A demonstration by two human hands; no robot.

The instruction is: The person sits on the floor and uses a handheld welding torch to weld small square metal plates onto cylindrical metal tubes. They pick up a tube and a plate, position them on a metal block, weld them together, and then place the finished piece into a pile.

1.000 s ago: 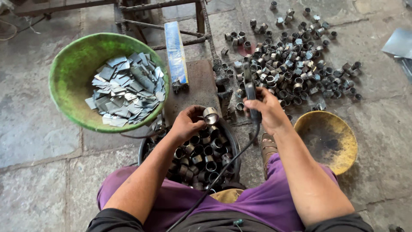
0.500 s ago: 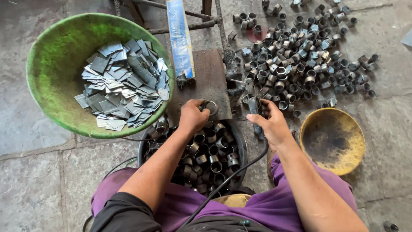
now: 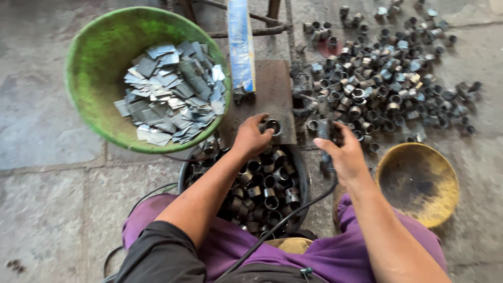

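Observation:
My left hand [image 3: 250,138] pinches a short metal ring [image 3: 272,126] and holds it on the near edge of a rusty steel block [image 3: 267,94]. My right hand [image 3: 343,154] grips the dark handle of a corded tool [image 3: 326,131], just right of the block; its black cable [image 3: 283,222] runs back toward my lap. Below my left hand a dark round pan [image 3: 301,173] is full of several similar metal rings.
A green basin [image 3: 86,68] at the upper left holds several flat metal squares. Many loose rings [image 3: 387,89] are scattered on the stone floor at the upper right. An empty yellow bowl [image 3: 416,183] sits at the right. A blue strip [image 3: 240,44] lies across the block's far end.
My left hand has shifted the ring forward onto the block's near edge. My right hand with the tool has drawn down and closer to the block. The camera has dipped nearer.

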